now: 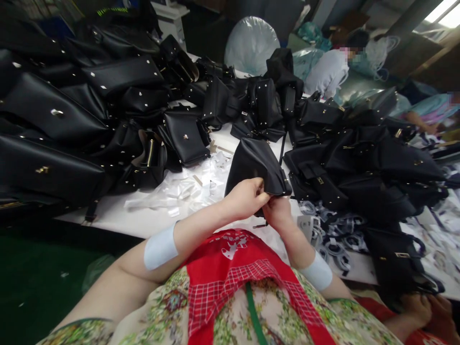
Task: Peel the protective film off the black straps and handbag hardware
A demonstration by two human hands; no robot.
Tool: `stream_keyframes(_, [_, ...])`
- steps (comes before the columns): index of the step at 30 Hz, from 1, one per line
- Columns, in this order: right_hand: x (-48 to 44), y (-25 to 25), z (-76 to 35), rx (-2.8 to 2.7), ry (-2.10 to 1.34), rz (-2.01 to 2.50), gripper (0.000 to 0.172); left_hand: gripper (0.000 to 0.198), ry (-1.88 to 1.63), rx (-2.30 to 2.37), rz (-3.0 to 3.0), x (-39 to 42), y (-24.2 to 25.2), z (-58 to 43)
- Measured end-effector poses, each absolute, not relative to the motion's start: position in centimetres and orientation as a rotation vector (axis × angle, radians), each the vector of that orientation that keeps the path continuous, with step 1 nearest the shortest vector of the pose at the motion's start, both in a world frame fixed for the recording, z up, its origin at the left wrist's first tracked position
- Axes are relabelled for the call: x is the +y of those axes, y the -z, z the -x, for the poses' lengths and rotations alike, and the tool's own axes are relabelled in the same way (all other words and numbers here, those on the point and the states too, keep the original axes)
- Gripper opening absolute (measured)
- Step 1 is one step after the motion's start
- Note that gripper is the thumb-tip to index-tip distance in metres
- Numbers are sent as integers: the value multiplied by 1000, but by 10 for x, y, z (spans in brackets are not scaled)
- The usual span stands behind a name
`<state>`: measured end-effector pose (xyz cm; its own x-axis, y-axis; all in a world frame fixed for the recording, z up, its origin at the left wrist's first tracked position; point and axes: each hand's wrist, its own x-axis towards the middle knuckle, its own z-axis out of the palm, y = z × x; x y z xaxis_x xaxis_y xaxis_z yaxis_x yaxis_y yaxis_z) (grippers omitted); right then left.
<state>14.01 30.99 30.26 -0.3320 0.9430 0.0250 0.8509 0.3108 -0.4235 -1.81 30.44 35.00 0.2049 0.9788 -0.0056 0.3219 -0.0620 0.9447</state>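
Red cloth and printed fabric lay closest: an apron (237, 254) over a flowered shirt (154, 314), with a pale blue band (161, 246) at each elbow. Beyond them, both forearms reached forward and the hands met at the near edge of a black bag (251, 160), which stood mouth-down or tilted, I could not tell which, on the white table (108, 220) straight ahead of the wearer. The left hand (249, 195) was nearly closed, its thumb and bent fingers pinching at that edge. The right hand (278, 211), just beside it and slightly lower, was curled around the same edge near the bag's corner; its fingertips were hidden, so their exact grip could not be made out. Near the right elbow, coiled straps (334, 247) littered the table, and at the lower right a co-worker's hands (419, 309) sat close together below another black bag with a buckle. Clear plastic scraps (187, 187) spread to the left of the held bag. Farther out, black bags were heaped in a left pile (57, 110) and a right pile (373, 172), many with small metal fittings. Past these, a person in white (328, 72) leaned over the work, near a large plastic-wrapped bundle (251, 43).
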Motion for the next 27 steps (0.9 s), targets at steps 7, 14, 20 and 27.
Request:
stream_keyframes(7, [326,-342,-175,-1754,-921,1204,24,37,-1065,1353,-1581,295,-362,46])
stream_keyframes(14, [319,-333,-169,-1346,-1317,1143,22,18,-893,1351,-1688,281,-348,46])
stream_keyframes(20, [305,-343,-165,-1524,-1222,1131,19,20,-903,1368,-1678,275,-350,47])
stream_keyframes(27, [297,-354,-162,-1755,-1169,1159,21,17,-809,1326,-1534,276,-365,52])
